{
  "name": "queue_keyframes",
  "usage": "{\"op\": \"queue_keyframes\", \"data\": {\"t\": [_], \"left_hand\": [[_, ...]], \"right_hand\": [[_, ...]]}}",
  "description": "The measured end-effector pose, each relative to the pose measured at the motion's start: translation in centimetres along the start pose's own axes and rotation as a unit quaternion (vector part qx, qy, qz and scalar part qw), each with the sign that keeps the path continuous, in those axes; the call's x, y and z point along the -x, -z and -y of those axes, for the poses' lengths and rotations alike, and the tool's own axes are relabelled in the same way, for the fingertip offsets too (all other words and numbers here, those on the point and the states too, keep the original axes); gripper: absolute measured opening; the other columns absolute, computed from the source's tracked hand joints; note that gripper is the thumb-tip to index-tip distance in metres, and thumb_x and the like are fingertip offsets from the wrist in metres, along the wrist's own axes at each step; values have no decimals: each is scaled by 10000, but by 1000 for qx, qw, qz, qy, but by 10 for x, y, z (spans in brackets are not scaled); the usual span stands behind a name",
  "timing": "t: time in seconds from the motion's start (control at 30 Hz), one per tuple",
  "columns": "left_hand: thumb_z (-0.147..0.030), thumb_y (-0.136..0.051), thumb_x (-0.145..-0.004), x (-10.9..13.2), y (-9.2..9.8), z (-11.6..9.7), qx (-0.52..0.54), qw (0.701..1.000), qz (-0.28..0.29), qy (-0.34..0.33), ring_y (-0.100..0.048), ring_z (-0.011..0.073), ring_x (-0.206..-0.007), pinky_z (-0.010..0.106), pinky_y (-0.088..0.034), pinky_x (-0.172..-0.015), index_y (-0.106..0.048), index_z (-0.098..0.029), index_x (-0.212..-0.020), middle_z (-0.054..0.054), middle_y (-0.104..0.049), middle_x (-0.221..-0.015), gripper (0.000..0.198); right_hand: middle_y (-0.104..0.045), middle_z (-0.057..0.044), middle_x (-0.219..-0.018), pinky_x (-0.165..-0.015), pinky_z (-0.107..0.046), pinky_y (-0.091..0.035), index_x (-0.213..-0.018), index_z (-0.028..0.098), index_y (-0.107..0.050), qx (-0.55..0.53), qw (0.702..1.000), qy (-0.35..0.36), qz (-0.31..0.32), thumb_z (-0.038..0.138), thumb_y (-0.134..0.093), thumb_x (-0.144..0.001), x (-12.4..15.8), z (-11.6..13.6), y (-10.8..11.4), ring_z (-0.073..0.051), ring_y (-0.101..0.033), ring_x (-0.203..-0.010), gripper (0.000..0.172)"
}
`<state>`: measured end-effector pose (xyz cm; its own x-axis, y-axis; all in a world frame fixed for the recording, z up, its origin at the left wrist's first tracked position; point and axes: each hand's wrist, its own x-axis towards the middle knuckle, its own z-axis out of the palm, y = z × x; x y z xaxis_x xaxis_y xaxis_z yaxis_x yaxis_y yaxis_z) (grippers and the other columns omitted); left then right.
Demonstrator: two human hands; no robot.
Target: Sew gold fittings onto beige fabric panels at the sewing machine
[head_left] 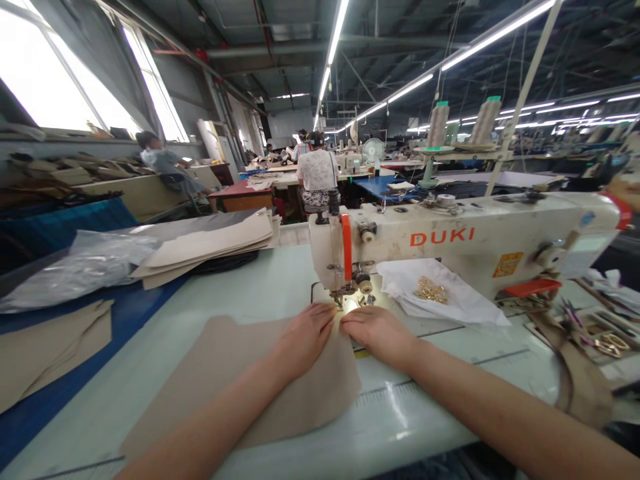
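Two bare forearms point(500, 413) reach in from the bottom corners of our view, and we log both hands lying flat and open, gripping nothing. Left hand point(305, 340) and right hand point(380, 333) press down on a beige panel point(310, 403), nearly meeting just in front of the presser foot point(341, 293) of a DUKI sewing machine point(440, 237). The panel lies on the pale table point(400, 430), its far end at the foot; pressing this way seems to keep it smooth and steady close to the needle. We cannot make out the needle's point, or whether the panel has gone under the foot, since the hands crowd that spot. Nor can we settle whether the panel is fabric or leatherette. A white sheet point(465, 297) right of the machine head carries small gold fittings point(431, 290), probably set there to stay within reach. More beige panels point(205, 243) are stacked to the left beside a plastic bag point(80, 273), likewise handy. A tray of gold buckles point(607, 345) is partly cut off at the right. Farther back, a co-worker point(317, 170) sits facing away.
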<state>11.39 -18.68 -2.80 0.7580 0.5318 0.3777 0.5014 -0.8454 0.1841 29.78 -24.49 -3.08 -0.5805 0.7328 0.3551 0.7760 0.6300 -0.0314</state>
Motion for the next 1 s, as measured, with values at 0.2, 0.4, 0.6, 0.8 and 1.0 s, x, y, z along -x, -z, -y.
{"op": "queue_keyframes", "data": {"t": [0.2,0.4,0.6,0.8,1.0], "left_hand": [[-215,-351,-917,1,-2,1,-35,999,23,-3,-570,206,-1083,377,-457,-972,-606,-128,-1104,109,-640,-1147,329],[-229,-343,-918,1,-1,1,-29,999,26,-6,-572,196,-1079,368,-454,-978,-608,-142,-1099,95,-641,-1147,332],[-225,-358,-907,0,0,1,-25,999,28,7,-574,205,-1074,374,-459,-970,-611,-143,-1096,102,-637,-1150,327],[-234,-370,-901,-3,-2,3,-3,1000,24,19,-573,205,-1075,371,-456,-971,-619,-165,-1087,88,-638,-1146,319],[-233,-350,-903,-3,-4,3,4,1000,16,23,-575,206,-1066,375,-459,-964,-625,-162,-1071,93,-640,-1139,330]], "right_hand": [[-670,-56,-938,-862,-273,-428,-896,151,-608,-6,1000,5,16,162,-543,-872,-1,0,3,-184,-599,-935,70],[-671,-62,-941,-861,-264,-421,-896,143,-609,-12,1000,3,21,153,-528,-877,-2,1,5,-181,-598,-933,84],[-675,-59,-908,-824,-251,-428,-852,143,-608,-9,1000,-6,15,158,-506,-888,-4,0,4,-174,-608,-888,109],[-671,-60,-932,-860,-255,-416,-878,151,-605,-22,1000,-10,6,140,-475,-896,-4,-4,-1,-170,-598,-931,132],[-668,-56,-914,-866,-260,-422,-869,145,-601,-23,1000,-7,10,131,-489,-885,-5,-4,-3,-177,-599,-922,114]]}}
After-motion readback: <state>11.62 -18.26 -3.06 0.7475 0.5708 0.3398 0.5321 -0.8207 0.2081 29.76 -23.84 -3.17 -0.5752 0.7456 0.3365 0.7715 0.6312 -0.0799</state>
